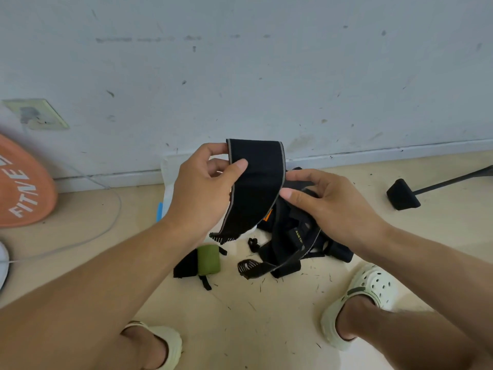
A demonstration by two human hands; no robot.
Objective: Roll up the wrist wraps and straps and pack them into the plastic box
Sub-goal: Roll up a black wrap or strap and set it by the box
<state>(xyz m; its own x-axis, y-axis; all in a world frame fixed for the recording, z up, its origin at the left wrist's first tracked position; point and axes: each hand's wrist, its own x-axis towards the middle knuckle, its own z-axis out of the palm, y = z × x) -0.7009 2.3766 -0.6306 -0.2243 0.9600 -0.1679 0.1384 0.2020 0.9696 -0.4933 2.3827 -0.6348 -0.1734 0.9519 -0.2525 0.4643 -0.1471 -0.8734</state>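
A wide black wrist wrap (256,182) with grey edges is held up in front of the wall, its frayed end hanging down. My left hand (205,188) pinches its upper left edge between thumb and fingers. My right hand (328,201) pinches the wrap's right edge lower down. Under my hands a tangled pile of black straps (290,244) lies on the floor. A rolled green wrap (209,259) lies beside a black wrap (186,264) on the floor. The clear plastic box (168,182) shows partly behind my left hand, by the wall.
An orange disc (24,182) leans against the wall at the left, with a white cable (112,209) curving past it. A black-footed stand (405,194) lies at the right. My feet in pale clogs (368,295) stand near the pile. Black thread bits litter the floor.
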